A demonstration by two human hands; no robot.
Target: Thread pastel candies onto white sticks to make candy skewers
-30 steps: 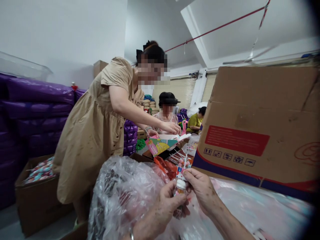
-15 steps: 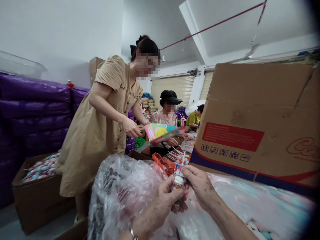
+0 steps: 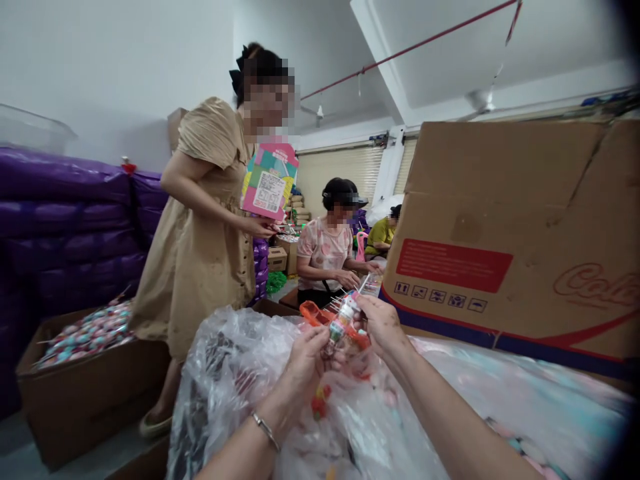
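A colourful marshmallow stick (image 3: 341, 323) in what looks like clear wrapping is held between my two hands, tilted up to the right. My left hand (image 3: 304, 360) has its fingers closed round the lower end. With thumb and fingers, my right hand (image 3: 379, 321) pinches the upper end, where a thin white stick pokes out. Just behind them lie orange plastic (image 3: 312, 312) and several more white sticks. Underneath my hands spreads a crumpled clear plastic bag (image 3: 225, 367), with a small red and yellow piece (image 3: 320, 403) showing below my left hand.
A large cardboard box (image 3: 460, 180) rises at the right, behind plastic-covered pink and blue sweets (image 3: 505, 380). At left, an open carton (image 3: 95, 407) holds many wrapped sweets. A standing person (image 3: 210, 227) holds a colourful card package (image 3: 270, 180); another person (image 3: 325, 250) sits working beyond.
My hands and the marshmallow stick have shifted slightly left and up, the stick now more tilted. The standing person has straightened and raised the card package upright. The view has turned slightly.
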